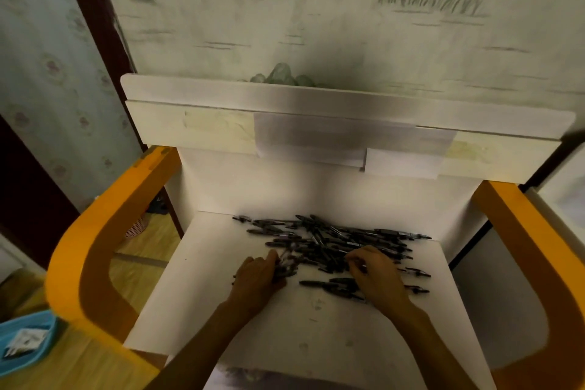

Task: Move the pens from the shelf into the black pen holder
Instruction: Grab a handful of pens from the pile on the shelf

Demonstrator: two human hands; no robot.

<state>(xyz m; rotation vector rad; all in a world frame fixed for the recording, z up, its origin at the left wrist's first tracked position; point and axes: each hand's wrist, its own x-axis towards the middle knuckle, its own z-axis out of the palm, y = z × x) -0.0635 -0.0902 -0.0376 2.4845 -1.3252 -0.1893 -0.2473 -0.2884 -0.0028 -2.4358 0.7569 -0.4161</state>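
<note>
A heap of several black pens (326, 241) lies spread across the back half of a white shelf board (221, 294). My left hand (258, 279) rests at the heap's left edge, its fingers curled around a small bunch of pens. My right hand (376, 275) lies on the right part of the heap, fingertips pinching at a pen; whether it holds one is unclear. A few single pens (418, 272) lie loose to the right of that hand. No black pen holder is in view.
Orange side frames (104, 231) flank the shelf on both sides. A white upper shelf (316, 111) overhangs the back. A blue tray (25, 339) with small items sits on the wooden floor at lower left. A patterned wall rises behind.
</note>
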